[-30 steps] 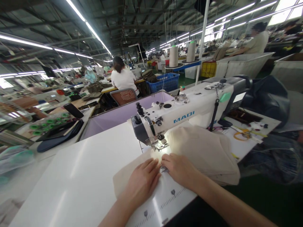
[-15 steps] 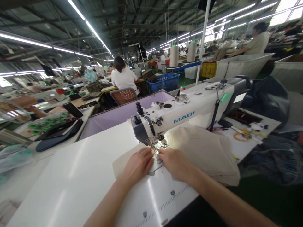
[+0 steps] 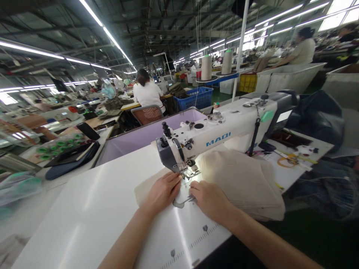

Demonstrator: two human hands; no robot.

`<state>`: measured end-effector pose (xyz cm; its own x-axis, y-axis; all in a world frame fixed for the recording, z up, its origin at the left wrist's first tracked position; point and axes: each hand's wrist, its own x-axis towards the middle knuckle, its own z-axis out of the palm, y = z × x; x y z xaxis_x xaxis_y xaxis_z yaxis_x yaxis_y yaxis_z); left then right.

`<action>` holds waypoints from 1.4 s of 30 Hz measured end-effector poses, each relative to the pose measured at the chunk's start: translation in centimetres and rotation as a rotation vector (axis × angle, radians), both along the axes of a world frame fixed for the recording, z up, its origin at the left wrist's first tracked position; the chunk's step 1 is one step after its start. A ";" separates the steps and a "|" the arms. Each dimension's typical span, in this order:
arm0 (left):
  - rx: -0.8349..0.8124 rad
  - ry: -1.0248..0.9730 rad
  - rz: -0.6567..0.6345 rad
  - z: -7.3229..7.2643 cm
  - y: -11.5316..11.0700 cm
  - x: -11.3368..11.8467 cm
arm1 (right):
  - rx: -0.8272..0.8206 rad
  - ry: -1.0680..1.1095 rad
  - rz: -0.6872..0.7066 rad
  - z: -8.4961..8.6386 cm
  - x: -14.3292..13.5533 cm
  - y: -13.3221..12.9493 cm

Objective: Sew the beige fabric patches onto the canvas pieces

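Note:
A white sewing machine [image 3: 221, 136] stands on the white table, its lit needle area above a metal plate [image 3: 183, 192]. Just left of the needle, my left hand [image 3: 163, 190] rests over a beige fabric piece [image 3: 143, 188], fingers together and closed on its edge near the presser foot. My right hand [image 3: 210, 198] is to the right of the plate, fingers curled in and thumb side toward the needle. What it holds, if anything, is hidden. Behind it, a stack of beige fabric [image 3: 244, 179] lies under the machine arm.
Yellow-handled scissors [image 3: 288, 160] and small tools lie right of the machine. A lilac-lined bin [image 3: 129, 140] adjoins the table's far edge. Thread cones [image 3: 206, 67] stand beyond, near a blue basket [image 3: 196, 98]. A person in white [image 3: 147, 91] sits ahead.
My right hand has drawn back slightly toward me, away from the needle, uncovering more of the metal plate. My left hand has shifted only slightly on the fabric.

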<state>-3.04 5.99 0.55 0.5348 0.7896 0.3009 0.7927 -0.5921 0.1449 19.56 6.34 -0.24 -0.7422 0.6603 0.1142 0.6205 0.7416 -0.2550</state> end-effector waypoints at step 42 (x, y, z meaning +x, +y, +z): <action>-0.208 0.325 0.421 1.8 -7.8 4.8 | -0.148 0.073 0.106 0.7 2.8 -3.1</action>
